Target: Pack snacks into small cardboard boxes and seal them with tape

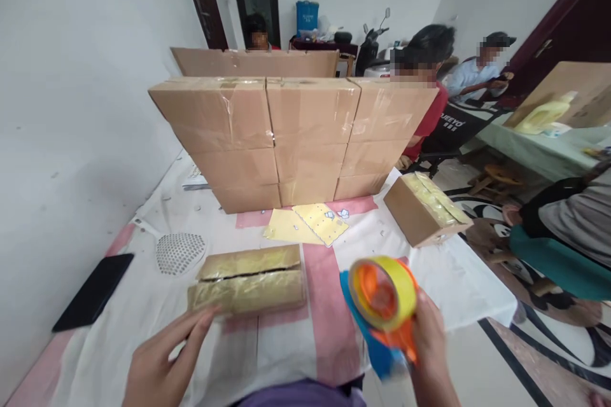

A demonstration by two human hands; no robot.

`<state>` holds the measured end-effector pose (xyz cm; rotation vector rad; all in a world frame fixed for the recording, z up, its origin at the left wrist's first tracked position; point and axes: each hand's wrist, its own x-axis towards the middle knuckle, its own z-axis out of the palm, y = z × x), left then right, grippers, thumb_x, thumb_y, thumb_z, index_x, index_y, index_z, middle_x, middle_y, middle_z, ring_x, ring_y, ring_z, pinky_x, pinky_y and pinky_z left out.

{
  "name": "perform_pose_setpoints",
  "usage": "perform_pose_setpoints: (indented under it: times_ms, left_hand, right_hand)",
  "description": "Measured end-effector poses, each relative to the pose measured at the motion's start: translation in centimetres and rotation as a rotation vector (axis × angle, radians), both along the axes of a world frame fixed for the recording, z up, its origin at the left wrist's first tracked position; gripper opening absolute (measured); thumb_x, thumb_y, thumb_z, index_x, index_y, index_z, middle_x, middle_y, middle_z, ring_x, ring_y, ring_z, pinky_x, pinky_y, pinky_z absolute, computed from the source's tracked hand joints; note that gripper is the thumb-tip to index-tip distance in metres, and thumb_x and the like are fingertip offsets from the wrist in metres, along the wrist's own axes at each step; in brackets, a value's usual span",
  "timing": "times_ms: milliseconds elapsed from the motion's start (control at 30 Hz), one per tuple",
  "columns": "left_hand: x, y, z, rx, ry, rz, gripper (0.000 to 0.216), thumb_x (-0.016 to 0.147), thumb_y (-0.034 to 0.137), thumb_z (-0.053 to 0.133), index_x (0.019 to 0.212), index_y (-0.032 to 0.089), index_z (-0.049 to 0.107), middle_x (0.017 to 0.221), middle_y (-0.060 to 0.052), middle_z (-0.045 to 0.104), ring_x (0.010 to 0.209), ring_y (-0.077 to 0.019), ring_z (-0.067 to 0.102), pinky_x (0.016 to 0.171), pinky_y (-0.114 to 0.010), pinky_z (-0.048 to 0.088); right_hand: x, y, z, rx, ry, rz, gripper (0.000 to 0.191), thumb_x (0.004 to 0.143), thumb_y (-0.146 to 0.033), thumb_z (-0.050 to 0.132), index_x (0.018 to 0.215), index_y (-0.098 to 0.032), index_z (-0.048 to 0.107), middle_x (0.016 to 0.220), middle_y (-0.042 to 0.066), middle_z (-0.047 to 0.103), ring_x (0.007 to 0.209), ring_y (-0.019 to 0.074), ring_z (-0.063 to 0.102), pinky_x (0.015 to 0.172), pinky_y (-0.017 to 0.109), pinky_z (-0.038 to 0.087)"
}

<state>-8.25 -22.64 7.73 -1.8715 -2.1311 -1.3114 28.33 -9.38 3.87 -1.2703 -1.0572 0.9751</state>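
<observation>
Gripping an orange tape dispenser point(411, 337), the right hand point(430, 337) is held above the near edge of the cloth-covered desk point(458, 286), its fingers closed around the dispenser. A roll of yellow tape point(405, 296) is mounted on the dispenser; a blue piece point(379, 346) shows beside and below it, though blur hides whether the two are joined. The left hand point(165, 356) is at the near left corner of a small cardboard box point(258, 296), thumb and forefinger close together; whether they pinch the box or merely rest against it cannot be told. The box lies on the desk before the person, a dark seam running between its two shiny top flaps. Handling (judged): the box is probably light, although its contents are unseen, with walls stiff enough for a steady hold but likely to dent under hard pressure. Its glossy top looks slippery, so the opposite side walls offer the better hold. The dispenser appears rigid and easily managed in one hand, best taken by its body, clear of the roll's sticky face.
</observation>
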Motion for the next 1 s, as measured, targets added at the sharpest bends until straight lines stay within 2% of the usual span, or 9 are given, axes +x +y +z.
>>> perform_pose_setpoints:
  times_ms: [100,233,333,433,500,567,667,867,1000]
  left_hand:
    - [1.0,1.8,1.2,-0.149,-0.290,0.039,0.030,0.089,0.050,0.066,0.093,0.026,0.083,0.095,-0.001,0.081,0.086,-0.0237,0.078,0.072,-0.028,0.063]
    - [2.2,4.2,1.4,-0.257,-0.505,0.069,0.035,0.087,0.050,0.066,0.099,0.022,0.083,0.103,-0.004,0.080,0.097,-0.0267,0.076,0.082,-0.033,0.062]
    - [2.0,4.8,1.5,-0.331,-0.546,0.032,0.037,0.086,0.050,0.066,0.101,0.021,0.083,0.107,-0.006,0.080,0.097,-0.0273,0.075,0.083,-0.035,0.061]
    - [1.7,4.9,1.9,-0.414,-0.537,-0.019,0.038,0.088,0.051,0.063,0.101,0.021,0.082,0.108,-0.007,0.080,0.096,-0.0263,0.074,0.083,-0.035,0.058]
    - [1.8,5.2,2.2,-0.459,-0.530,-0.049,0.041,0.090,0.051,0.061,0.106,0.019,0.081,0.105,-0.007,0.080,0.088,-0.0239,0.072,0.078,-0.033,0.055]
    - [2.1,5.5,2.4,-0.500,-0.508,-0.070,0.049,0.091,0.051,0.059,0.122,0.016,0.074,0.086,-0.005,0.077,0.072,-0.0200,0.066,0.068,-0.031,0.050]
    - [2.7,5.9,2.8,-0.513,-0.445,-0.046,0.061,0.094,0.046,0.054,0.145,0.013,0.054,0.061,0.005,0.060,0.059,-0.0170,0.055,0.062,-0.028,0.041]
    - [3.3,5.9,4.0,-0.421,-0.471,-0.015,0.056,0.099,0.045,0.044,0.146,0.015,0.052,0.065,0.005,0.048,0.064,-0.0156,0.049,0.064,-0.027,0.038]
    - [3.4,6.4,4.2,-0.518,-0.545,-0.071,0.059,0.100,0.045,0.041,0.151,0.016,0.047,0.068,0.004,0.051,0.065,-0.0164,0.051,0.063,-0.027,0.038]
  right_hand:
    - [-2.4,2.9,-1.4,-0.013,-0.116,0.100,0.055,0.092,-0.071,0.050,0.080,-0.019,0.065,0.068,0.003,0.063,0.061,0.0186,0.056,0.055,0.030,0.044]
    - [-5.9,6.3,-5.4,0.021,-0.323,0.223,0.059,0.096,-0.073,0.035,0.077,-0.021,0.056,0.070,0.003,0.058,0.066,0.0196,0.053,0.063,0.034,0.044]
    - [-6.0,7.2,-6.5,0.076,-0.511,0.165,0.055,0.098,-0.068,0.033,0.092,-0.020,0.060,0.092,0.010,0.064,0.091,0.0270,0.058,0.083,0.043,0.046]
    - [-5.2,6.9,-4.6,0.188,-0.550,-0.016,0.049,0.099,-0.059,0.039,0.118,-0.017,0.057,0.120,0.017,0.061,0.117,0.0320,0.054,0.097,0.050,0.041]
    - [-5.4,6.4,-2.1,0.270,-0.524,-0.075,0.044,0.099,-0.052,0.043,0.125,-0.017,0.053,0.126,0.017,0.058,0.120,0.0313,0.054,0.097,0.049,0.041]
    - [-6.5,5.9,0.5,0.357,-0.504,-0.075,0.038,0.100,-0.046,0.045,0.126,-0.019,0.053,0.125,0.015,0.059,0.119,0.0296,0.055,0.095,0.046,0.042]
    - [-8.6,5.6,3.1,0.443,-0.489,-0.043,0.032,0.099,-0.039,0.048,0.125,-0.020,0.053,0.124,0.013,0.060,0.117,0.0279,0.056,0.095,0.044,0.042]
    - [-10.6,5.8,3.5,0.430,-0.470,0.009,0.026,0.100,-0.035,0.048,0.121,-0.021,0.054,0.122,0.012,0.059,0.116,0.0271,0.056,0.096,0.045,0.043]
    - [-11.4,4.8,3.6,0.482,-0.489,0.157,0.023,0.101,-0.033,0.046,0.120,-0.023,0.055,0.119,0.011,0.062,0.116,0.0274,0.058,0.098,0.047,0.044]
